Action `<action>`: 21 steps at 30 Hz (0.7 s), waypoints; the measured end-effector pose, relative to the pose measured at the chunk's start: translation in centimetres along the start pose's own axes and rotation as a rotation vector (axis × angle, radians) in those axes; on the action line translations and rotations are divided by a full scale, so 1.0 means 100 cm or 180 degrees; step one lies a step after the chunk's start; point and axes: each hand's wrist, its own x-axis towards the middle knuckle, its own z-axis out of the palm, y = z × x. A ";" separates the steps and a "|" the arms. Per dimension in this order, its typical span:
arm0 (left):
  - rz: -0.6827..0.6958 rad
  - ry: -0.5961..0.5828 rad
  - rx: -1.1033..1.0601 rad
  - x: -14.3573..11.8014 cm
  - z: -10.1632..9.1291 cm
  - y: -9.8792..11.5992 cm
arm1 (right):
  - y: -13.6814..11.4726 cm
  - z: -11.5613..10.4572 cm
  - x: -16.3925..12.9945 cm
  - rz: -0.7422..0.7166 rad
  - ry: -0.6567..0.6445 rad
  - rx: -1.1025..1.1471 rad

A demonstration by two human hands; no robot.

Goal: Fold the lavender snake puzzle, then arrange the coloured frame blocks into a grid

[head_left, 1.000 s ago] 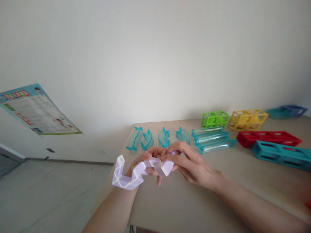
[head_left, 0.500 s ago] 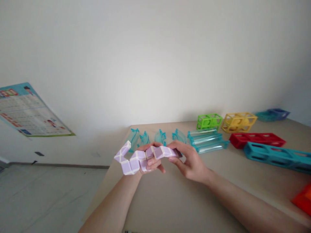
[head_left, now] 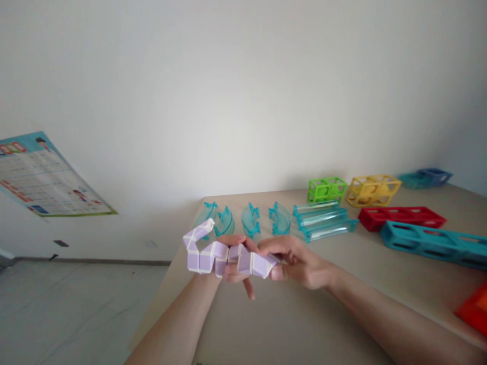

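A lilac and white snake puzzle (head_left: 206,258) is held above the table, bent in a zigzag with its free end curling up at the left. My left hand (head_left: 236,274) grips its middle from behind, the thumb in front and one finger pointing down. My right hand (head_left: 294,261) pinches the puzzle's right end between thumb and fingers. Part of the left palm is hidden behind the segments.
Clear teal curved track pieces (head_left: 250,220) and straight tubes (head_left: 323,220) lie beyond my hands on the table (head_left: 243,329). Green (head_left: 327,189), yellow (head_left: 373,190), red (head_left: 401,218) and teal (head_left: 433,241) frame blocks stand at right, with an orange piece (head_left: 474,309) nearer. A wall rises behind.
My right hand has turned and dipped, twisting the right end of the snake puzzle downward. The left end has tilted to the right a little. Both hands keep hold.
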 end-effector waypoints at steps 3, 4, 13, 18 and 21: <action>-0.0111 -0.0238 -0.0002 0.004 0.004 0.000 | 0.002 -0.001 0.000 0.0219 -0.0270 0.0525; -0.0108 -0.0265 0.0006 0.005 0.003 0.000 | 0.005 -0.001 -0.001 0.0254 -0.0264 0.0649; 0.1116 0.0873 -0.0725 0.014 -0.007 0.001 | 0.028 -0.001 0.001 -0.0380 0.1740 0.0406; 0.1500 0.1467 -0.0908 0.022 -0.012 0.000 | 0.017 0.003 -0.003 -0.0824 0.2173 -0.1268; 0.1777 0.1648 -0.0859 0.021 -0.004 0.006 | 0.017 0.002 -0.004 -0.1138 0.2042 -0.2421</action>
